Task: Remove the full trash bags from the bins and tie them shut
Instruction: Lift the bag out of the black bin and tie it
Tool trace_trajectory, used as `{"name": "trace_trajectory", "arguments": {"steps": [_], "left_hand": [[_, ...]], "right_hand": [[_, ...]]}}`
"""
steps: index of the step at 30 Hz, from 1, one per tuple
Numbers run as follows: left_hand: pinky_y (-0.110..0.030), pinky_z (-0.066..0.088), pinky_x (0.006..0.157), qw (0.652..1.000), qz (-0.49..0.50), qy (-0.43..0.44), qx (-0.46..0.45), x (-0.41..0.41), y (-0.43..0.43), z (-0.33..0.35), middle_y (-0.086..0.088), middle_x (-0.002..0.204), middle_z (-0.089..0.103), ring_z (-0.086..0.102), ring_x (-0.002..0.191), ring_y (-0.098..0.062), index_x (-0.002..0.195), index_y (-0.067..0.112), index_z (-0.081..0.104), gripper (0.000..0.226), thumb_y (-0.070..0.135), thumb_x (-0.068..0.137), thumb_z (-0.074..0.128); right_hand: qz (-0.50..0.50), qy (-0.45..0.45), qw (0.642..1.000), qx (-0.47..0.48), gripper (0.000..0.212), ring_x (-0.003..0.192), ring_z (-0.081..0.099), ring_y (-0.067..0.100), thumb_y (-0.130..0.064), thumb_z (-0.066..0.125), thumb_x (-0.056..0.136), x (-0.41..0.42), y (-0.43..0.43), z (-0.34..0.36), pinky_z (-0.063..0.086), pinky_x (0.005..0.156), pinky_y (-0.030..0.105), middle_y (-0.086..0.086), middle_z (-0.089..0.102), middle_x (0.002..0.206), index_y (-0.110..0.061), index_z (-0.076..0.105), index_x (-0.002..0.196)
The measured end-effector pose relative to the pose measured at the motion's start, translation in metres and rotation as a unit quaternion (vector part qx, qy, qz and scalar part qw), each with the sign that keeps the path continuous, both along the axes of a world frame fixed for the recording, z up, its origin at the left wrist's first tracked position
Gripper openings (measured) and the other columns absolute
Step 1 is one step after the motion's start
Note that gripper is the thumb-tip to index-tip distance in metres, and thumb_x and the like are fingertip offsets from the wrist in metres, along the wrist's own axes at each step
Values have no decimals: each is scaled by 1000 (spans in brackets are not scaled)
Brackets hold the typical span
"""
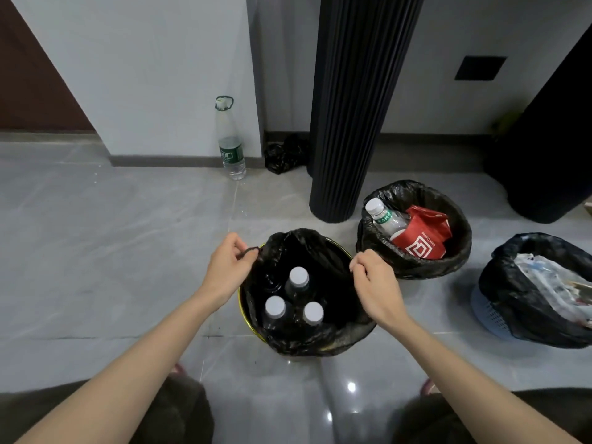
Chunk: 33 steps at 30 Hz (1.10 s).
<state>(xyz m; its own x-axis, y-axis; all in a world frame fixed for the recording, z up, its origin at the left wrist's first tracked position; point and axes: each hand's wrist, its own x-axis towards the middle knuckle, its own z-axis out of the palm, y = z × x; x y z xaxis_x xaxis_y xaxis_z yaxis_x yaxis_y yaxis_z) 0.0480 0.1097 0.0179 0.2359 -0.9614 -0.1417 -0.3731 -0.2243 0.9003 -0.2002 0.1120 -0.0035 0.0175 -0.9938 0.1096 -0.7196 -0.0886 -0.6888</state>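
Tightly pinched hands (228,265) (375,283) on bag rim (307,248)

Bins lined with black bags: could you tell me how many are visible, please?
3: the yellow-rimmed bin nearest, the bag-draped bin behind it, the blue basket bin far right. Others may be hidden.

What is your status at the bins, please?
Left hand and right hand each pinch nearest black plastic bag at rim. Bag in yellow-rimmed bin, untied. Nothing blocking.

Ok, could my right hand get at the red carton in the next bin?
Probably yes: the red carton lies uncovered in its open bag, but the right hand pinches the near bag and must let go.
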Motion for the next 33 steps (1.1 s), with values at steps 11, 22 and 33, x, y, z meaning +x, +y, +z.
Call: {"name": "trace_trajectory", "arguments": {"steps": [11, 22, 33], "left_hand": [[-40, 45, 99, 985, -38, -94, 139, 9, 11, -5, -3, 120, 52, 54, 112, -21, 134, 21, 37, 91, 55, 60, 75], [-34, 52, 79, 994, 11, -104, -3, 4, 12, -3, -2, 88, 67, 63, 86, -25, 104, 12, 67, 22, 16, 94, 48], [-15, 46, 66, 979, -135, 63, 136, -34, 31, 13, 3, 93, 61, 53, 70, -4, 120, 21, 60, 27, 16, 98, 45]], "right_hand": [[-24, 14, 984, 173, 70, 123, 37, 25, -48, 68, 75, 13, -11, 18, 36, 103, 45, 0, 49, 123, -22, 37, 132], [-83, -41, 988, 121, 29, 92, 58, 22, -13, 39, 92, 3, -3, 16, 45, 80, 33, 1, 67, 98, -21, 65, 102], [130, -107, 946, 278, 38, 97, 67, 10, -20, 72, 81, 27, 16, 29, 48, 99, 30, 2, 72, 103, -14, 65, 118]]}}
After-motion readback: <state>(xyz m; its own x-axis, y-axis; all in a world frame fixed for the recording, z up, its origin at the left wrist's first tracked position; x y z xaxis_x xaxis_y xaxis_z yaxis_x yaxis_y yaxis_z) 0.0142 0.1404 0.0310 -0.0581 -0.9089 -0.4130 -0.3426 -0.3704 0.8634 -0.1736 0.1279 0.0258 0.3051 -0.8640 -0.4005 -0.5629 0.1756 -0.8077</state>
